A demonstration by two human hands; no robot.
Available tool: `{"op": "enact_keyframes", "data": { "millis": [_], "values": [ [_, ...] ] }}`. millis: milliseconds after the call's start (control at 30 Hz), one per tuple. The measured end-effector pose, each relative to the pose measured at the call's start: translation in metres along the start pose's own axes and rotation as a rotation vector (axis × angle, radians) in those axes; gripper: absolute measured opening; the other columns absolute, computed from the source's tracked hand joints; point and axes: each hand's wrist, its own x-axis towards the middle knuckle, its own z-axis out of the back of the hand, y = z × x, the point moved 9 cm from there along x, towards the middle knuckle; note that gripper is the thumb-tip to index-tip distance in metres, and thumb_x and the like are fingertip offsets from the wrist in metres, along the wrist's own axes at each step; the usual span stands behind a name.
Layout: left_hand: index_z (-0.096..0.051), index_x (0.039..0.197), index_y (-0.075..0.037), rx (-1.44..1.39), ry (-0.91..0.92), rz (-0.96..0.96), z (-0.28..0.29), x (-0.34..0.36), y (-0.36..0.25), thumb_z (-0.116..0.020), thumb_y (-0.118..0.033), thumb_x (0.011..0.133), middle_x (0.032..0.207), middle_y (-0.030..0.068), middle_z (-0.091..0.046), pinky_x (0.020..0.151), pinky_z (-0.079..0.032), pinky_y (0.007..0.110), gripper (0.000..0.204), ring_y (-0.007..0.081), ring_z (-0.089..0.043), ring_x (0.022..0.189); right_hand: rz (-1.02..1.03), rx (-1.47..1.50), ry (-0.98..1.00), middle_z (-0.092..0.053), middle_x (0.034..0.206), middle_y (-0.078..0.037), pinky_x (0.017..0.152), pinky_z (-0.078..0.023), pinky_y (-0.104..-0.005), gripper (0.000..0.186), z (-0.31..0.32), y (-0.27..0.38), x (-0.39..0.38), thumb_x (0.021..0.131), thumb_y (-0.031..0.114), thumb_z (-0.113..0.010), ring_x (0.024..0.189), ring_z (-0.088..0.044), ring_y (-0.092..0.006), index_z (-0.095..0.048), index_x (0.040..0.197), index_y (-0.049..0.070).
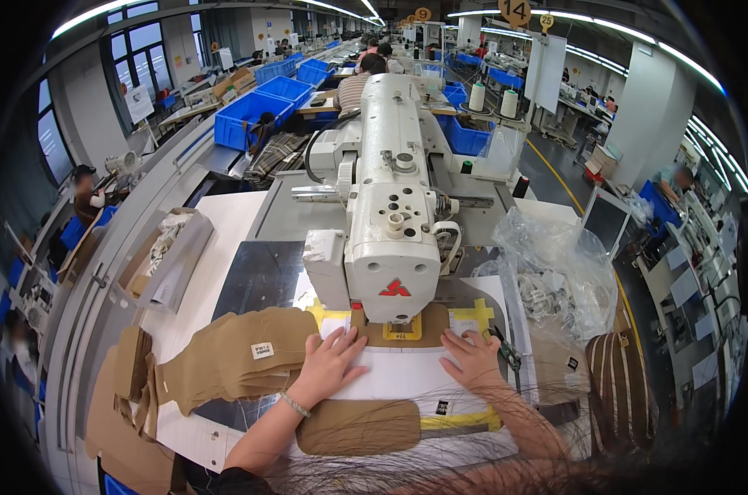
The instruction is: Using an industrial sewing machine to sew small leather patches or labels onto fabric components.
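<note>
Under the head of a white industrial sewing machine (390,239) lies a brown fabric piece (428,333), with a small yellow frame (402,335) over its middle. My left hand (329,367) rests with spread fingers at the left end of this piece. At its right end my right hand (473,360) lies with fingers stretched out, touching the edge. Both hands press on the white sheet (399,375) with yellow tape around it. Nearer to me, a second brown fabric piece (357,427) lies flat between my forearms, beside a strip of yellow tape (456,424).
Layered brown fabric pieces (234,355) with a small white label are piled left of my left hand. A grey box (168,260) holds pale bits behind them. Right are a clear plastic bag (547,272) and striped fabric (621,388). Blue bins (254,115) and other people stand beyond.
</note>
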Motion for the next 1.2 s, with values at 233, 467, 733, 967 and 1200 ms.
{"op": "enact_keyframes", "data": {
  "millis": [233, 467, 733, 967, 1200],
  "values": [
    [-0.051, 0.135, -0.019, -0.006, -0.003, 0.007, -0.002, 0.000, 0.001, -0.058, -0.048, 0.089, 0.142, 0.0052, -0.048, 0.101, -0.027, 0.057, 0.055, 0.0233, -0.043, 0.131, 0.036, -0.015, 0.021, -0.058, 0.131, 0.005, 0.086, -0.028, -0.0417, 0.048, 0.000, 0.000, -0.003, 0.081, 0.041, -0.066, 0.105, -0.050, -0.0157, -0.063, 0.121, 0.014],
    [-0.051, 0.135, -0.019, 0.015, 0.010, 0.012, -0.001, 0.000, 0.000, -0.058, -0.048, 0.089, 0.142, 0.0049, -0.048, 0.101, -0.027, 0.055, 0.055, 0.0233, -0.044, 0.129, 0.043, -0.031, 0.042, -0.056, 0.134, 0.005, 0.088, -0.028, -0.0412, 0.050, 0.001, 0.001, -0.004, 0.081, 0.041, -0.065, 0.106, -0.050, -0.0167, -0.062, 0.124, 0.014],
    [-0.056, 0.130, -0.015, 0.023, -0.058, -0.019, 0.008, 0.000, -0.006, -0.059, -0.048, 0.088, 0.138, 0.0072, -0.052, 0.099, -0.031, 0.051, 0.053, 0.0257, -0.050, 0.121, 0.028, 0.008, 0.028, -0.057, 0.132, 0.005, 0.086, -0.028, -0.0406, 0.048, 0.002, -0.002, -0.006, 0.082, 0.040, -0.064, 0.106, -0.050, -0.0169, -0.062, 0.123, 0.014],
    [-0.058, 0.128, -0.016, -0.027, -0.058, -0.012, 0.012, 0.000, -0.001, -0.063, -0.045, 0.086, 0.135, 0.0060, -0.054, 0.098, -0.031, 0.048, 0.051, 0.0244, -0.050, 0.121, -0.011, 0.187, 0.039, -0.062, 0.120, 0.005, 0.085, -0.027, -0.0414, 0.040, 0.031, 0.010, -0.012, 0.080, 0.040, -0.068, 0.104, -0.050, -0.0175, -0.065, 0.114, 0.018],
    [-0.063, 0.115, -0.012, -0.562, 0.091, -0.135, 0.038, 0.018, -0.078, -0.071, -0.032, 0.082, 0.092, 0.0020, -0.066, 0.082, -0.037, 0.037, 0.039, 0.0189, -0.060, 0.089, -0.215, 0.393, 0.095, -0.062, 0.090, 0.008, 0.080, -0.023, -0.0385, 0.021, 0.050, 0.009, -0.052, 0.076, 0.032, -0.074, 0.095, -0.051, -0.0153, -0.066, 0.093, 0.022]
  ]
}}
